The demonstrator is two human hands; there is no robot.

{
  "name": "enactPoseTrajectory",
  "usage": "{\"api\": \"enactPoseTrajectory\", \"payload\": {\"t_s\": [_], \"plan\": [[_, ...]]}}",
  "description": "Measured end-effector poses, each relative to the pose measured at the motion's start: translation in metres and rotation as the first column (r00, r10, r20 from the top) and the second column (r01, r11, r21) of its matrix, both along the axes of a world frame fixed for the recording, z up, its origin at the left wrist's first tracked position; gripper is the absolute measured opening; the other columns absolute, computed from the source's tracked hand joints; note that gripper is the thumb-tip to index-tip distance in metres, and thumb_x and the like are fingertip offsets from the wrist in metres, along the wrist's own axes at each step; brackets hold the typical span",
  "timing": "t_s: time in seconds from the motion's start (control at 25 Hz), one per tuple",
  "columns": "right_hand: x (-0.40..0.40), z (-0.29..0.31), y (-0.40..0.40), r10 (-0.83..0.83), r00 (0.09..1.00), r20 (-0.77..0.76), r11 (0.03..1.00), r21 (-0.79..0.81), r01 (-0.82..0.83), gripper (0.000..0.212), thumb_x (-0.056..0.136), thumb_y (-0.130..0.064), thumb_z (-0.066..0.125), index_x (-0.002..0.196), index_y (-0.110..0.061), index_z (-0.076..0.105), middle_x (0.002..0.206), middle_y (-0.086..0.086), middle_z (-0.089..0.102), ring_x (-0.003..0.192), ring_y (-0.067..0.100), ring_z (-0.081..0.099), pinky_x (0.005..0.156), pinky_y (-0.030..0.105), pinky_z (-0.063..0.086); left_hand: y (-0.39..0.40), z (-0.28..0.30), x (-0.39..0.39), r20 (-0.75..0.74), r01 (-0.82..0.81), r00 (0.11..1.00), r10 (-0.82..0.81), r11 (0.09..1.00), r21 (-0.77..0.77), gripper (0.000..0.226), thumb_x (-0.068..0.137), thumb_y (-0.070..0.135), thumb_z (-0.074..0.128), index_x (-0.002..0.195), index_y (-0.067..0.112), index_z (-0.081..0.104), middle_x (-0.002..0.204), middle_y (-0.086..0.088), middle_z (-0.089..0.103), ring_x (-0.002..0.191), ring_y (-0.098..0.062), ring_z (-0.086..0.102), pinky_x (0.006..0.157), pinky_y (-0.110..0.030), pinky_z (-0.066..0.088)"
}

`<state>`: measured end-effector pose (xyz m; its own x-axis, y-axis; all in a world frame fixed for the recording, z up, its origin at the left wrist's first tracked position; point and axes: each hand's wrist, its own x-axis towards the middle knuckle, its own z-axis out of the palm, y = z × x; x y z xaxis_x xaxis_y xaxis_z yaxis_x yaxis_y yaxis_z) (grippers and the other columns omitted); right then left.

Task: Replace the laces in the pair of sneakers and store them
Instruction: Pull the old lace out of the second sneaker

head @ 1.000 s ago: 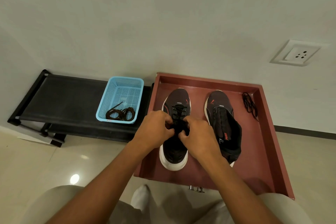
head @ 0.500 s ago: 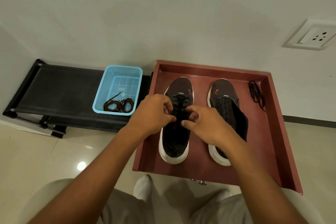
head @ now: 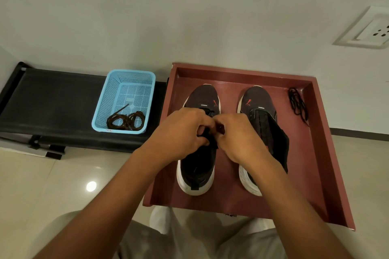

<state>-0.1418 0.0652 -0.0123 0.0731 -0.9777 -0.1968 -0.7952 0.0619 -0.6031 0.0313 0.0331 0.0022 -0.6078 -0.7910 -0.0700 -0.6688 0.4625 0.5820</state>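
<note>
**Knotting the lace on the left-hand sneaker**

Both sneakers stand in the red tray (head: 315, 153), toes toward the wall, long axes parallel and running away from the person. The left hand (head: 179, 134) and right hand (head: 240, 139) meet over the tongue of the left sneaker (head: 199, 166), each grip curled tight and pinching the black lace (head: 210, 132) there; the lace ends themselves are hidden under the fingers. The lace looks thin, limp and light, so it is best held near its ends and kept under tension. The right sneaker (head: 257, 99), beside it in the tray, gapes open with no lace. A spare black lace (head: 297, 103) lies by the tray's far right wall. Left of the tray, a blue basket (head: 117, 94) holds brown laces (head: 126, 121).
</note>
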Motion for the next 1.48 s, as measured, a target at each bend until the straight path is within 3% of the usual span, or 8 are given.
{"api": "enactPoseTrajectory", "payload": {"t_s": [0.24, 0.48, 0.68, 0.84, 0.96, 1.08, 1.28, 1.48], "plan": [[-0.006, -0.003, -0.006, 0.012, 0.999, 0.034, 1.000, 0.008, -0.013, 0.012, 0.093, -0.018, 0.070, 0.096, -0.026, 0.078, 0.087, -0.007, 0.071, 0.076, 0.012, 0.067, 0.071, 0.036, 0.059, -0.013, -0.009, 0.009, -0.185, 0.017, 0.983, 0.012, 0.988, 0.152, 0.017, 0.077, 0.019, 0.088, 0.087, 0.031, 0.082, 0.072, 0.007, 0.060, 0.066, -0.009, 0.057, 0.063, -0.024, 0.046], [-0.008, -0.004, -0.006, 0.060, 0.998, -0.009, 0.998, 0.023, -0.060, 0.008, 0.094, -0.022, 0.066, 0.097, -0.022, 0.074, 0.089, -0.005, 0.068, 0.079, 0.015, 0.064, 0.075, 0.040, 0.057, -0.026, -0.011, 0.022, -0.383, 0.035, 0.915, 0.123, 0.924, 0.380, 0.018, 0.073, 0.012, 0.090, 0.088, 0.018, 0.083, 0.082, -0.010, 0.068, 0.078, -0.030, 0.066, 0.081, -0.046, 0.056], [-0.009, 0.000, -0.007, 0.056, 0.998, -0.011, 0.998, 0.013, -0.056, 0.007, 0.092, -0.022, 0.066, 0.090, -0.023, 0.072, 0.081, -0.007, 0.066, 0.071, 0.011, 0.063, 0.070, 0.039, 0.058, -0.039, -0.009, 0.027, -0.440, 0.075, 0.889, 0.130, 0.905, 0.419, 0.015, 0.074, 0.013, 0.087, 0.087, 0.007, 0.081, 0.086, -0.007, 0.074, 0.085, -0.019, 0.070, 0.085, -0.030, 0.053], [-0.016, 0.009, -0.007, 0.019, 1.000, 0.007, 0.999, 0.034, -0.019, 0.009, 0.090, -0.020, 0.069, 0.083, -0.024, 0.071, 0.076, -0.009, 0.067, 0.066, 0.008, 0.063, 0.068, 0.033, 0.058, -0.044, -0.002, 0.036, -0.523, 0.097, 0.827, 0.207, 0.863, 0.495, 0.011, 0.078, 0.000, 0.080, 0.087, -0.003, 0.075, 0.084, -0.004, 0.074, 0.080, -0.010, 0.068, 0.070, -0.018, 0.051], [-0.023, 0.015, -0.008, -0.009, 1.000, 0.016, 0.999, 0.036, 0.009, 0.010, 0.088, -0.018, 0.071, 0.080, -0.024, 0.072, 0.074, -0.010, 0.067, 0.066, 0.005, 0.062, 0.067, 0.024, 0.055, -0.050, -0.004, 0.049, -0.550, 0.050, 0.784, 0.289, 0.853, 0.519, 0.019, 0.078, 0.008, 0.081, 0.091, -0.004, 0.073, 0.085, -0.002, 0.074, 0.078, -0.015, 0.064, 0.063, -0.027, 0.048], [-0.031, 0.023, -0.008, -0.032, 0.999, 0.017, 0.999, 0.013, 0.032, 0.011, 0.088, -0.017, 0.070, 0.080, -0.025, 0.072, 0.072, -0.012, 0.066, 0.066, 0.000, 0.060, 0.061, 0.012, 0.048, -0.053, -0.007, 0.057, -0.584, 0.008, 0.721, 0.375, 0.837, 0.547, 0.027, 0.079, 0.008, 0.084, 0.096, -0.007, 0.070, 0.080, 0.000, 0.071, 0.070, -0.013, 0.060, 0.060, -0.025, 0.049], [-0.048, 0.038, -0.011, -0.177, 0.983, 0.045, 0.980, -0.083, 0.180, 0.014, 0.086, -0.017, 0.069, 0.076, -0.027, 0.070, 0.071, -0.012, 0.067, 0.067, 0.000, 0.062, 0.058, 0.012, 0.046, -0.059, -0.006, 0.068, -0.674, -0.059, 0.497, 0.546, 0.796, 0.602, 0.025, 0.076, 0.022, 0.082, 0.091, 0.005, 0.071, 0.074, -0.001, 0.067, 0.068, -0.015, 0.057, 0.060, -0.024, 0.047], [-0.061, 0.048, -0.010, -0.388, 0.912, 0.130, 0.898, -0.169, 0.406, 0.012, 0.091, -0.018, 0.065, 0.081, -0.023, 0.071, 0.073, -0.011, 0.067, 0.067, -0.003, 0.062, 0.059, 0.008, 0.046, -0.061, -0.007, 0.075, -0.616, -0.175, 0.521, 0.591, 0.780, 0.601, 0.032, 0.082, 0.014, 0.072, 0.104, -0.007, 0.062, 0.077, 0.004, 0.070, 0.070, -0.015, 0.054, 0.061, -0.023, 0.048]]}}
